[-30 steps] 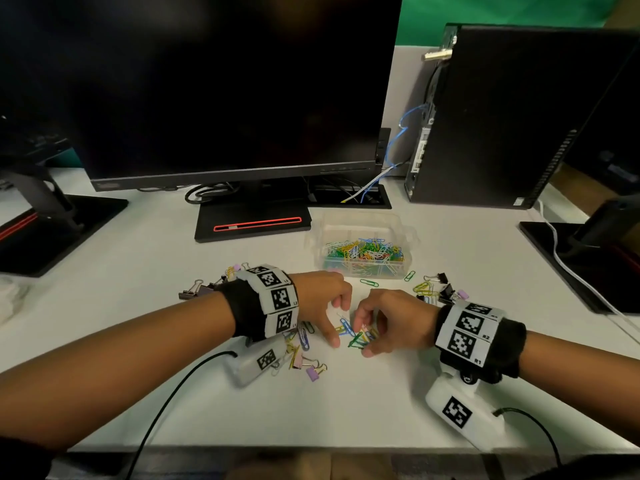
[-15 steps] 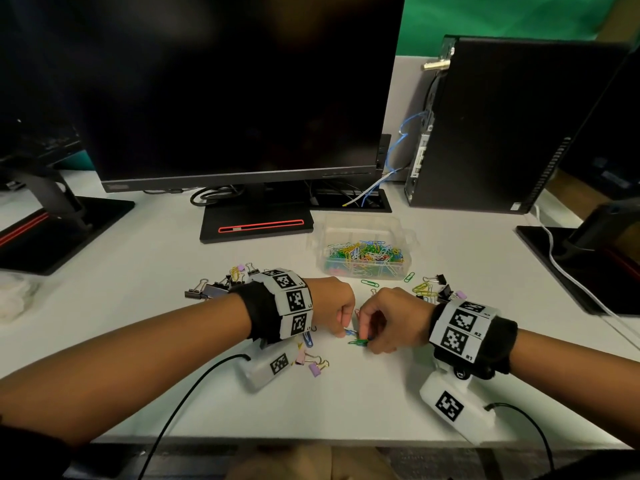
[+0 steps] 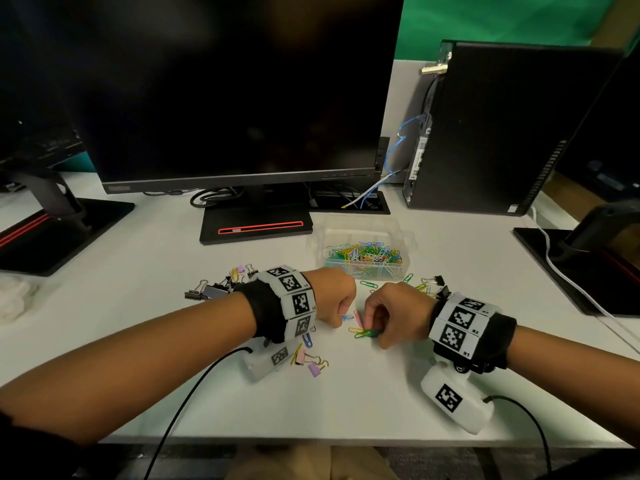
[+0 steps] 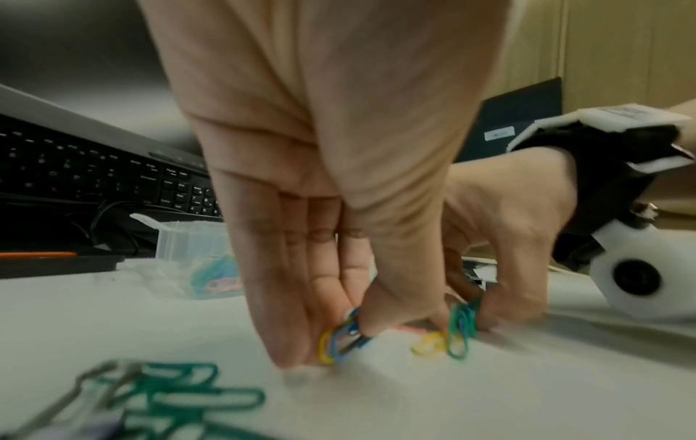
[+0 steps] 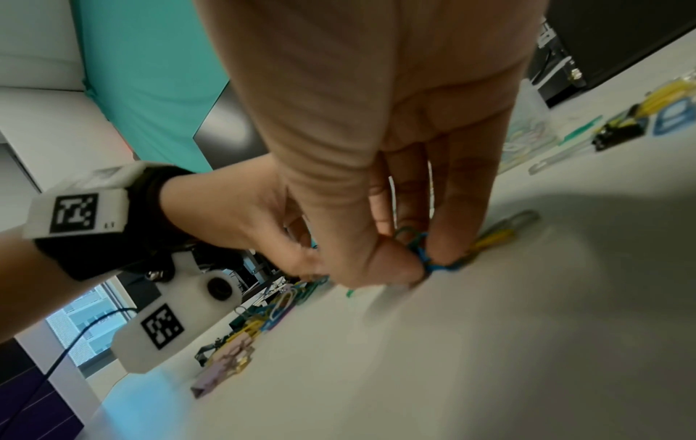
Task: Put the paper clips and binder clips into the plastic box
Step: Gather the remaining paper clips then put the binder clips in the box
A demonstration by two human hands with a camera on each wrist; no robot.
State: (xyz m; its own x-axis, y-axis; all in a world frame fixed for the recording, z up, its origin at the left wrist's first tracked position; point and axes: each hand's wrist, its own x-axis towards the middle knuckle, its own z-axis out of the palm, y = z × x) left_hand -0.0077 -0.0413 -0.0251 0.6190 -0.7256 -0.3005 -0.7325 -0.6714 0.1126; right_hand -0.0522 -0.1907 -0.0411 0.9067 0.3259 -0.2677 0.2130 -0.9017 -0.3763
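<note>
A clear plastic box (image 3: pixel 363 252) half full of coloured paper clips stands in front of the monitor base. My left hand (image 3: pixel 337 303) pinches a few blue and yellow paper clips (image 4: pixel 341 339) between thumb and fingers, low on the white desk. Right beside it my right hand (image 3: pixel 388 317) pinches green paper clips (image 3: pixel 367 333) against the desk, also seen in the right wrist view (image 5: pixel 421 253). A pink paper clip (image 3: pixel 357 317) and a yellow one (image 3: pixel 354 330) lie between the hands. Binder clips (image 3: pixel 207 291) lie left of my left wrist, others (image 3: pixel 313 363) below it, more (image 3: pixel 434 284) right of the box.
A black monitor (image 3: pixel 221 91) on its stand fills the back, a black computer tower (image 3: pixel 491 133) stands back right. Other monitor bases (image 3: pixel 52 230) sit at both sides. Wrist camera cables (image 3: pixel 194 393) trail toward the desk's near edge. Loose green paper clips (image 3: pixel 366 283) lie near the box.
Both hands have closed from spread fingers into pinches on paper clips and drawn a little closer together. The head view has shifted slightly.
</note>
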